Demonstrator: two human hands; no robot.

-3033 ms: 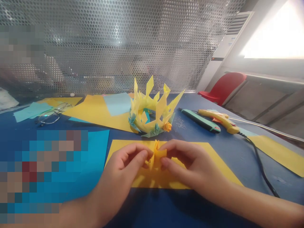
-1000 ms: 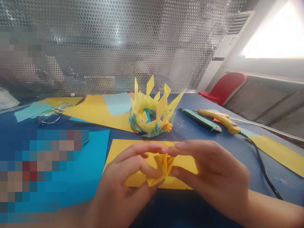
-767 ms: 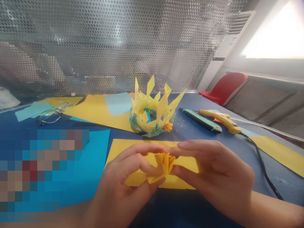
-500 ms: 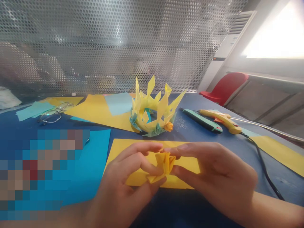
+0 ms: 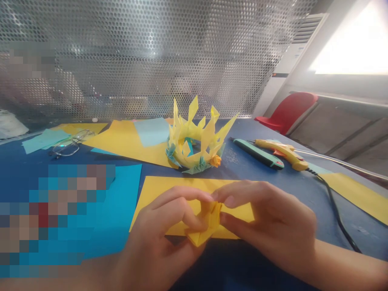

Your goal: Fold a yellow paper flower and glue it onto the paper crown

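A small folded yellow paper piece (image 5: 207,226) is pinched between both of my hands just above the table. My left hand (image 5: 157,238) grips its left side with fingers curled. My right hand (image 5: 266,222) holds its right side with thumb and forefinger pressed together. Under them lies a yellow paper sheet (image 5: 157,188) on the blue table (image 5: 291,190). Behind it stands a yellow paper crown (image 5: 197,139) with teal trim and a small orange flower.
A teal sheet (image 5: 124,194) lies to the left. At the right are a green utility knife (image 5: 257,153), a yellow glue gun (image 5: 281,152) with a black cord (image 5: 336,218), and another yellow sheet (image 5: 357,196). Glasses (image 5: 68,145) lie far left. A perforated metal screen (image 5: 151,56) stands behind.
Both hands have lifted the folded piece off the sheet and drawn it nearer to me and lower. The fingers have closed tighter on it, and its folds look more pressed together.
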